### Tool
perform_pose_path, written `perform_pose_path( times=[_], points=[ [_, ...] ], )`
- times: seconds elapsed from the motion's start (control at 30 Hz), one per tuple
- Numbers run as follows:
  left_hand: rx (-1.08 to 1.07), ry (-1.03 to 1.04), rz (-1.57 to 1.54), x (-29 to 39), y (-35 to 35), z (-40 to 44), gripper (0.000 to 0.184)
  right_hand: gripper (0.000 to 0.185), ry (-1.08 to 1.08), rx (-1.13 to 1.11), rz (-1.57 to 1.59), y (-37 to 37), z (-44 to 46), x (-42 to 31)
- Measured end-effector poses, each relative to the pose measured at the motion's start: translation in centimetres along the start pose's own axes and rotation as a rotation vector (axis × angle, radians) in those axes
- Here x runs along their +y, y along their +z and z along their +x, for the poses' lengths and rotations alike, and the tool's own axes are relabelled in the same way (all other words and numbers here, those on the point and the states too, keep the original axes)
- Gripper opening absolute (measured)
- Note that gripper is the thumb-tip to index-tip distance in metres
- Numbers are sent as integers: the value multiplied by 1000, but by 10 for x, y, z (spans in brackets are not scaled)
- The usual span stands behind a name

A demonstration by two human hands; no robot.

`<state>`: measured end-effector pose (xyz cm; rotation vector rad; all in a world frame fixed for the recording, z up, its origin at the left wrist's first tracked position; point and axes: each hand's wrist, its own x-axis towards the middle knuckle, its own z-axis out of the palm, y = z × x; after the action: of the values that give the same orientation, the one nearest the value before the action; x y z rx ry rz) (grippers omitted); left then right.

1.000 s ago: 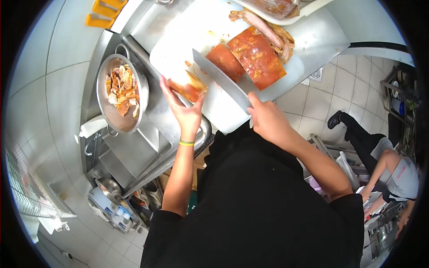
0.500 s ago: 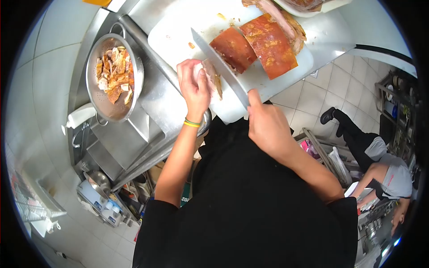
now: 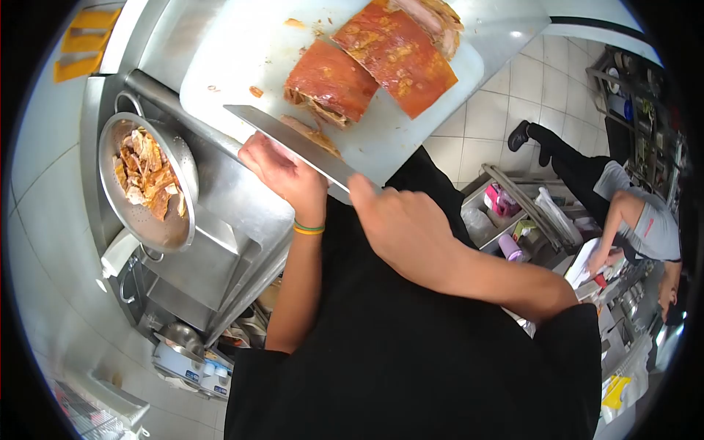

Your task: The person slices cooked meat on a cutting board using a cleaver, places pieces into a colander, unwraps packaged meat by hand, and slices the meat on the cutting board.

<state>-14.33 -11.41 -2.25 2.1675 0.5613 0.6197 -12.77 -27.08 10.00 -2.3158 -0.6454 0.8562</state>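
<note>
Right hand (image 3: 403, 233) gripped a broad kitchen knife (image 3: 299, 149); left hand (image 3: 287, 177) was curled just beside the blade, its contents, if any, hidden. Judged risk: a sideways slip, should the meat prove greasy, could have turned the edge into the left fingers. Knife's long axis ran obliquely from right fist past left fingers, tip leftward. Roast pork slice (image 3: 314, 134) lay across the blade from the left hand.

A kitchen: steel counter (image 3: 238, 176), knife (image 3: 297, 147), colander (image 3: 136, 216), cutting board (image 3: 227, 59).
</note>
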Motion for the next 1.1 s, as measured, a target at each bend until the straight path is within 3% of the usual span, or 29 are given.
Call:
perform_pose_path(
  times=[0.1,0.3,0.43,0.63,0.77,0.83,0.9,0.93,1.03,1.07,1.1],
  points=[
    [19,-10,13,1,0,-1,31,21,-67,1,-72,-2,5,-1],
    [21,38,127,0,0,3,25,23,81,-121,-95,-6,-10,1],
    [26,11,121,4,1,4,23,29,-72,47,-41,12,24,16],
    [16,-5,168,6,1,3,21,31,76,-204,-63,-2,1,26],
    [28,21,163,4,1,1,20,24,-115,13,-40,30,70,41],
    [42,-64,101,-10,-4,-14,27,26,-189,77,-44,31,77,44],
    [219,-250,-85,-20,1,-21,41,41,-84,24,12,23,80,49],
    [96,-444,-313,-16,-2,-25,65,43,-69,40,-6,24,75,57],
    [-59,-271,90,-12,23,-49,90,36,-24,89,-41,23,53,82],
    [-82,-213,-60,1,28,-46,94,35,-32,112,-48,23,49,83],
    [-68,-203,-2,13,30,-40,96,36,-29,119,-77,23,48,80]
  ],
)
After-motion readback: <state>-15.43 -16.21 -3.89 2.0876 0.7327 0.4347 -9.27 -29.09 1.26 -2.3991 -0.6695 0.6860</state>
